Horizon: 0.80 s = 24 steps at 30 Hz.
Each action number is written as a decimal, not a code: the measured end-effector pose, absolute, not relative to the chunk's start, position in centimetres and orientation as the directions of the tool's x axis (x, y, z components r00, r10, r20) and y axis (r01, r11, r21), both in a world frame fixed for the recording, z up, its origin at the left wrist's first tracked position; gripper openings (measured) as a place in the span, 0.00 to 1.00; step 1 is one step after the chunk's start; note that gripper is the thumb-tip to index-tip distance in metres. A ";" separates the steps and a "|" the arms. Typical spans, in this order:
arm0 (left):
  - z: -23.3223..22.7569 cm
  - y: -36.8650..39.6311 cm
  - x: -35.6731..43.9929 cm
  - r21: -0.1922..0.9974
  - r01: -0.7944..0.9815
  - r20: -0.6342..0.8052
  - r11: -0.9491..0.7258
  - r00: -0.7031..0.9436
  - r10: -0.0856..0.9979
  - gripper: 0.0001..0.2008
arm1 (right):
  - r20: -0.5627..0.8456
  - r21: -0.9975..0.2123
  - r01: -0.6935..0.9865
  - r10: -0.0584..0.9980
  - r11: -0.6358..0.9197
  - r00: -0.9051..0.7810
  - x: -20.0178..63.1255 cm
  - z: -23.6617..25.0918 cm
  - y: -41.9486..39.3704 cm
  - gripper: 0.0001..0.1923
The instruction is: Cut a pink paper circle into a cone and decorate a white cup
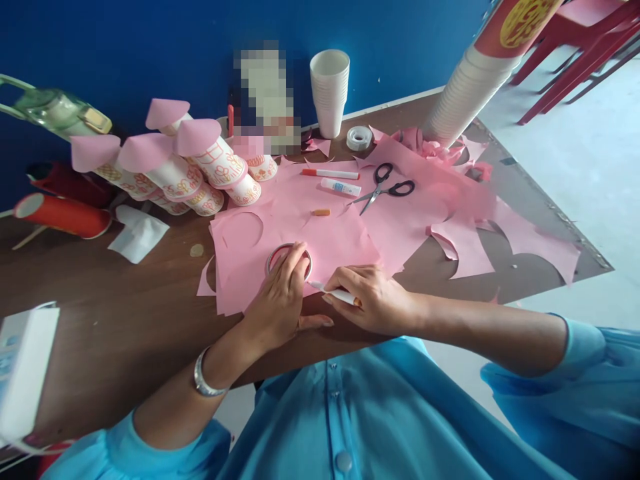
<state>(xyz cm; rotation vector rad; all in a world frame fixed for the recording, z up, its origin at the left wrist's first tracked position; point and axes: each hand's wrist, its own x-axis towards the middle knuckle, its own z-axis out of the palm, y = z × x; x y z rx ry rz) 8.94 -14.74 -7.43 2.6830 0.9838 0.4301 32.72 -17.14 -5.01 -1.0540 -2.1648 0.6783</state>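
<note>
Where a deep blue wall meets a pale floor, a brown wooden table fills most of the view, its far corner pointing toward 2 o'clock. Red chairs stand on the floor at 1 o'clock. Sheets of pink paper, several with round cut-outs, cover the middle of the table. A long sleeve of stacked white cups leans in from 1 o'clock, and a shorter cup stack stands upright at 12 o'clock. Printed paper cups with pink cone tops lie clustered at 10 o'clock, and a red tube lies at 9 o'clock. Black-handled scissors, a glue tube, an orange-capped marker and a roll of clear tape sit on or near the paper toward 12 o'clock.

The left hand presses fingers flat on a round ring-shaped template, holding it down on the paper at the centre. The right hand, just beside it at 3 o'clock, is pinched narrowly around a white pen whose tip touches the paper at the ring's edge.
</note>
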 end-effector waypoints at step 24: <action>-6.9 -14.7 8.8 0.431 0.561 0.156 -0.706 0.725 0.671 0.26 | 0.646 -0.037 0.367 0.303 0.929 -0.700 32.7 -7.3 -15.0 0.10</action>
